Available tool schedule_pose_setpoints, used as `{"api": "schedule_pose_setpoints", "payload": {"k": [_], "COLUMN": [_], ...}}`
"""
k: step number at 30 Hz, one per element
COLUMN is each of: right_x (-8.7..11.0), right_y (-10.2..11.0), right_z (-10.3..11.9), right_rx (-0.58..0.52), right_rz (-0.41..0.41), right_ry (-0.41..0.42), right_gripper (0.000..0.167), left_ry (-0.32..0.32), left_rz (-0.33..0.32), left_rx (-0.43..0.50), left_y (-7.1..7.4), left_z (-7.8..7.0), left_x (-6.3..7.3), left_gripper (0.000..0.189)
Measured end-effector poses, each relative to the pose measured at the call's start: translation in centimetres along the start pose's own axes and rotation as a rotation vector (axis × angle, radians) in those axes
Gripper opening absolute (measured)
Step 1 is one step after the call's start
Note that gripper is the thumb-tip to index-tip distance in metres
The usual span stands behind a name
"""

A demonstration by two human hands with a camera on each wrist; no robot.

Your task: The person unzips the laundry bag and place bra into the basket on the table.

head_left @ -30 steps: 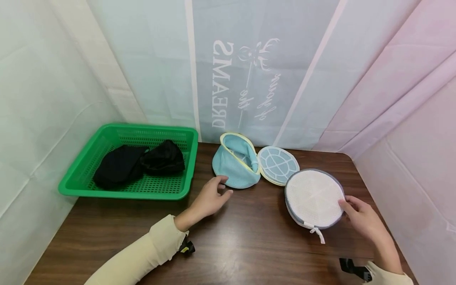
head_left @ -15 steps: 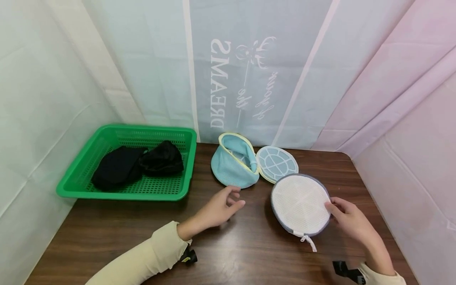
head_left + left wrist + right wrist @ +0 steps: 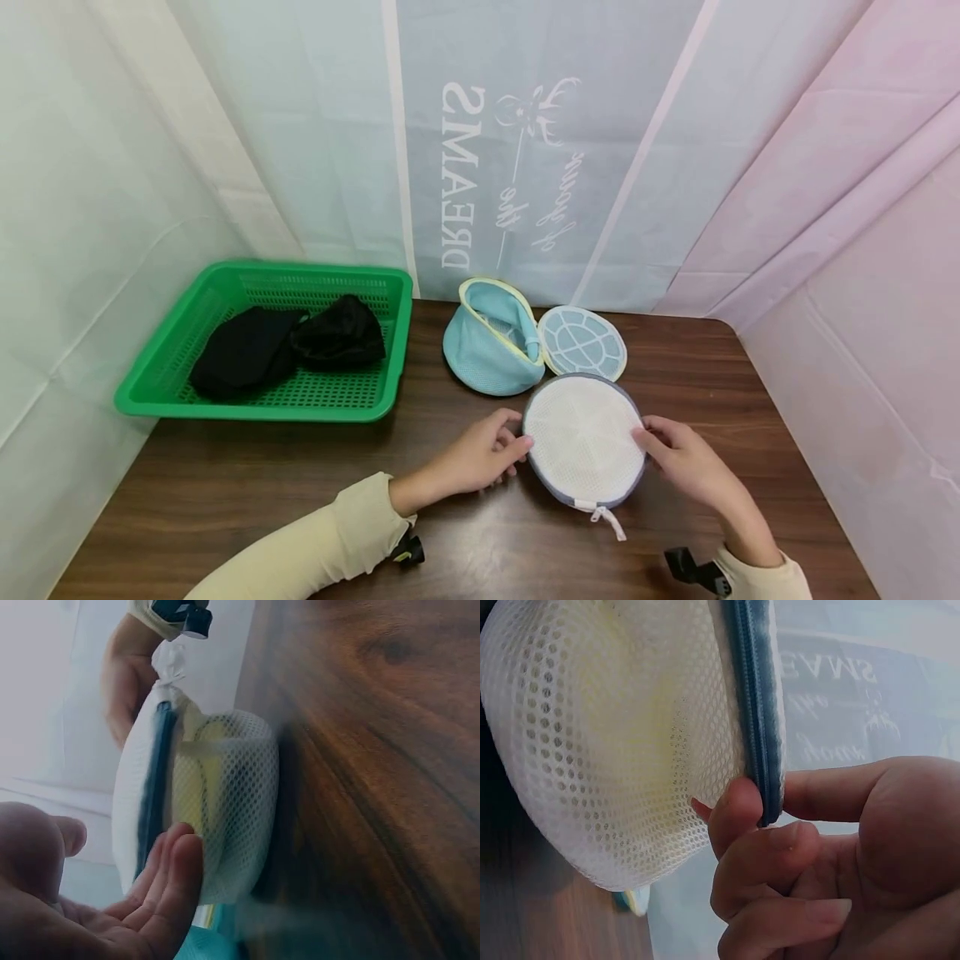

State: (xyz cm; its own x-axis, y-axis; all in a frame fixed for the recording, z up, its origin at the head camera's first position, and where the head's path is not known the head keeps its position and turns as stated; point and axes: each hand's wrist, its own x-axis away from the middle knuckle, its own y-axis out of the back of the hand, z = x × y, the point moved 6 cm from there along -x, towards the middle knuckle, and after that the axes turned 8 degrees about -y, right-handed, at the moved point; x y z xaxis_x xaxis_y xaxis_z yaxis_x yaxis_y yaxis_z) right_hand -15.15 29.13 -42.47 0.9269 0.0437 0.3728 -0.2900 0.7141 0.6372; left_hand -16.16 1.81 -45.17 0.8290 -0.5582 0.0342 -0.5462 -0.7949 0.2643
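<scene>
A round white mesh laundry bag [image 3: 585, 437] with a blue-grey zip stands at the table's middle right, its zip pull hanging toward the front. Something yellowish shows through its mesh side in both wrist views. My right hand [image 3: 693, 468] pinches the bag's rim between thumb and fingers on the right. At the left edge is my left hand [image 3: 476, 456], its fingers extended beside the mesh wall and the thumb apart from them in the left wrist view; whether they touch it I cannot tell. Behind lies a blue mesh laundry bag [image 3: 480, 362], unzipped, with its round lid [image 3: 583, 342] folded out.
A green plastic basket [image 3: 262, 412] sits at the back left, holding two black cloth items [image 3: 243, 354]. Fabric curtains [image 3: 337, 150] close off the back and both sides of the brown wooden table [image 3: 300, 462].
My right hand has moved the white laundry bag leftward and slightly toward the front. My left hand has come right, away from the blue bag, to the white bag's left edge.
</scene>
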Motion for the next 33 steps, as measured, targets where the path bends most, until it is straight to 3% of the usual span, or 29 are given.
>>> {"api": "schedule_pose_setpoints", "payload": {"k": [5, 14, 25, 33], "right_x": [-0.1, -0.5, -0.8, -1.1], "right_y": [-0.9, -2.4, -3.9, -5.2], "right_z": [1.0, 1.7, 2.7, 3.4], "right_rx": [-0.034, -0.024, -0.074, -0.104], "right_rz": [0.034, 0.083, 0.173, 0.215], "right_ry": [0.038, 0.037, 0.111, 0.149], "right_gripper": [0.023, 0.026, 0.027, 0.027], "left_ry": [-0.007, -0.018, -0.037, -0.05], "left_rz": [-0.067, -0.12, -0.219, -0.271], "left_rx": [0.037, 0.075, 0.252, 0.287], "left_y": [0.4, 1.0, 1.9, 2.8], "left_z": [0.3, 0.8, 0.5, 0.7], "left_x": [0.2, 0.7, 1.5, 2.3], "left_gripper": [0.053, 0.049, 0.043, 0.04]}}
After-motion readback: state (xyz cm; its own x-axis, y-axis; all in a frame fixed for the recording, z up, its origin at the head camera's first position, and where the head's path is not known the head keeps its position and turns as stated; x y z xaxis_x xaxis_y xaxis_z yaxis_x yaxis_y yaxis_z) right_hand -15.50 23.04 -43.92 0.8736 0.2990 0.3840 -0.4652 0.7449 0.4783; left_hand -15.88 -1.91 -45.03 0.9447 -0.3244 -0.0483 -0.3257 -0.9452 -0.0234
